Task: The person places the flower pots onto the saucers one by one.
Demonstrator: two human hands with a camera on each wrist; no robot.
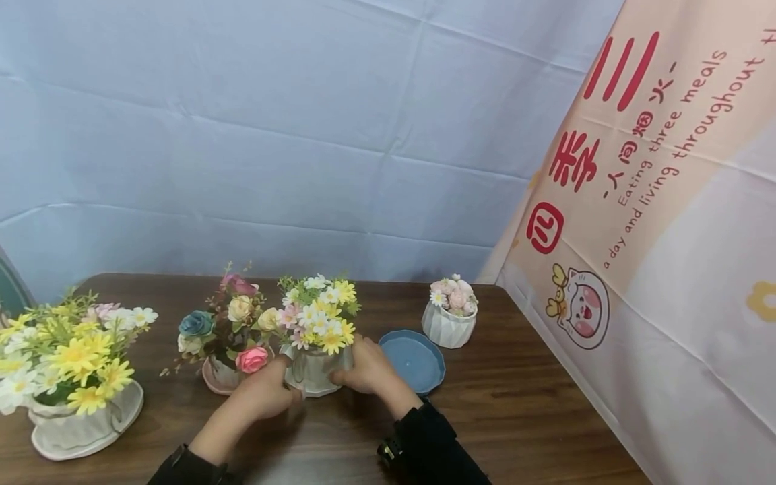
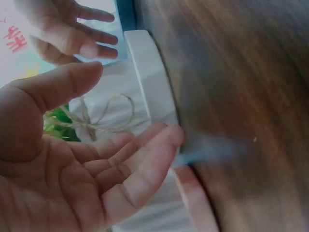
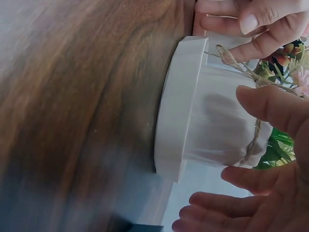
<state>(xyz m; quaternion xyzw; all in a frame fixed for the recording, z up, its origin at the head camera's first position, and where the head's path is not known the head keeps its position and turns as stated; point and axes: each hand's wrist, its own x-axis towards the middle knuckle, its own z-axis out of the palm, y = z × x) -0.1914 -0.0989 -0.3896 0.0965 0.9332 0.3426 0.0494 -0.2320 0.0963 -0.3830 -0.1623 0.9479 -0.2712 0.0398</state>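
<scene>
A white flower pot [image 1: 314, 370] with yellow, white and pink artificial daisies [image 1: 321, 313] stands on a white saucer [image 3: 176, 113], a twine bow [image 2: 113, 113] tied around it. My left hand [image 1: 267, 391] is on the pot's left, its fingers loosely bent and thumb apart in the left wrist view. On the other side, my right hand [image 1: 368, 367] spreads its fingers beside the pot. Neither hand grips anything; whether the fingertips touch the pot I cannot tell. Close to my left hand is a pot of mixed roses [image 1: 239, 310] on a pink saucer [image 1: 212, 380].
A blue round saucer [image 1: 412, 360] lies right of my right hand. Behind it stands a small white ribbed pot [image 1: 448, 327] with pale pink flowers. At far left, a larger daisy pot [image 1: 73, 428] sits on a white saucer. Cloth hangs behind the brown table [image 1: 533, 404] and along its right side.
</scene>
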